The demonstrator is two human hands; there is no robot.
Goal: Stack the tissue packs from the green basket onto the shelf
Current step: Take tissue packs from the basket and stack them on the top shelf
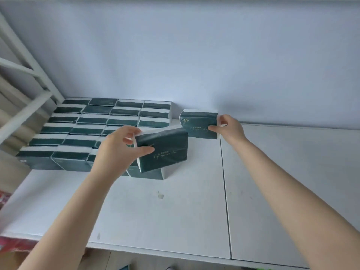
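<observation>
1. The left hand [120, 151] grips a tilted dark green rectangular tissue pack [165, 151] in soft plastic wrap, with the thumb on its front face and the fingers curled round its left end.
2. This pack is above the front right corner of a block of dark green tissue packs [93, 121], which lie in rows on the left part of the flat white shelf [175, 211].
3. The right hand [229, 129] pinches the right end of an upright dark green rectangular tissue pack [198, 123], just right of the block and near the pale wall [194, 55].
4. I cannot tell if this pack already rests on the shelf.
</observation>
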